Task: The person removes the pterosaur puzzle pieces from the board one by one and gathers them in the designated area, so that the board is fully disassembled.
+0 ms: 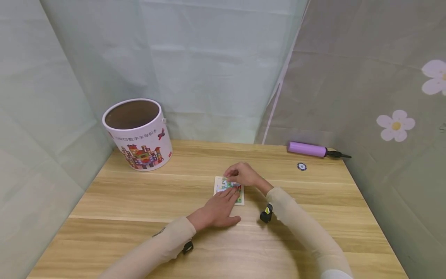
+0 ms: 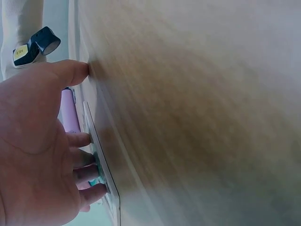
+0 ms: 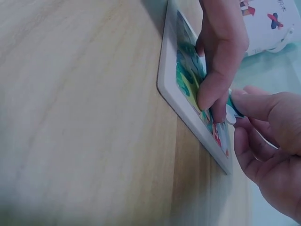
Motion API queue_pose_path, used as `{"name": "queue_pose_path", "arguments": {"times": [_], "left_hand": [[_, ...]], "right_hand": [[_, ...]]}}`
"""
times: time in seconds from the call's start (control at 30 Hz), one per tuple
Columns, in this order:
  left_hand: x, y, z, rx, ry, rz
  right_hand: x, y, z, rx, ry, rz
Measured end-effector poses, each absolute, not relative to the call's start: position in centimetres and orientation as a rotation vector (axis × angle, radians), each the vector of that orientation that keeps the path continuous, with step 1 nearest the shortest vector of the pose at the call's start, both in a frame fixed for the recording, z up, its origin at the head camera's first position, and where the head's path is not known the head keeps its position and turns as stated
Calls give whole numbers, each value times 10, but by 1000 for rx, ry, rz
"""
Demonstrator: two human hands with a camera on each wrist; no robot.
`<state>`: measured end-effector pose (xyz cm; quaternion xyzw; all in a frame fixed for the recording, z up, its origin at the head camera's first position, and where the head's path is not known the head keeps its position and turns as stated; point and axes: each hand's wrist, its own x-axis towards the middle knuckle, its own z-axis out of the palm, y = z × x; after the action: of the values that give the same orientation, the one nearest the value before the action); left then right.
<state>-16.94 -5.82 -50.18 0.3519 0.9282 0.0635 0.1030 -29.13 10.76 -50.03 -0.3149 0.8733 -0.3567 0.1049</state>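
Right hand [image 1: 245,175] pinches the jigsaw piece [image 3: 230,114] just beside the left hand [image 1: 221,209], whose extended fingers rest on the puzzle board [image 3: 193,121]

— Any way in to the white-framed, flat, colourful picture board [image 3: 168,70]?
— From its left, over the pale wood-grain worktop [image 1: 184,186], past the round white printed bucket [image 1: 162,143]; the left hand [image 1: 220,209] obstructs the near side; the right hand [image 1: 244,174] crosses from the right.

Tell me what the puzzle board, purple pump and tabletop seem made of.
Puzzle board: probably wood or fibreboard, matte; stiff, pale rim.
Purple pump: likely plastic, smooth; even colour.
Tabletop: maybe wood or laminate, satin; streaked grain, soft sheen.
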Motion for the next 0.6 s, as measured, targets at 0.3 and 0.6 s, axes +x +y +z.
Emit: {"name": "queue_pose_path", "arguments": {"times": [0.3, 0.6], "left_hand": [[-170, -59, -502, 1016, 2739, 192], [-169, -59, -499, 1037, 2743, 214]], "right_hand": [[-288, 109, -503, -928, 2584, -1105], [-289, 107, -502, -885, 2633, -1047]]}}
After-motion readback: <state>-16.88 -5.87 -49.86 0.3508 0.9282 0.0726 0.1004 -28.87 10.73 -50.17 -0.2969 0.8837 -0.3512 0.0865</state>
